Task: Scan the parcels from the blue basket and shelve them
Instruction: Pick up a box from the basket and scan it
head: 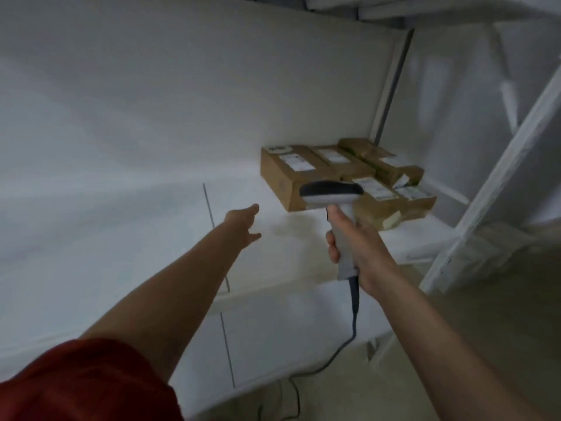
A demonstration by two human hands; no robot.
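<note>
Several brown cardboard parcels (306,174) with white labels lie packed together at the back right of a white shelf (170,238). My right hand (358,247) grips the handle of a grey and white barcode scanner (332,194), whose head sits just in front of the parcels. My left hand (244,223) reaches out over the bare shelf to the left of the parcels, fingers extended, holding nothing. The blue basket is out of view.
The scanner's dark cable (349,335) hangs down over the shelf's front edge to the floor. A white upright and slanted brace (498,183) of the rack stand at the right. Another shelf board (394,7) runs overhead.
</note>
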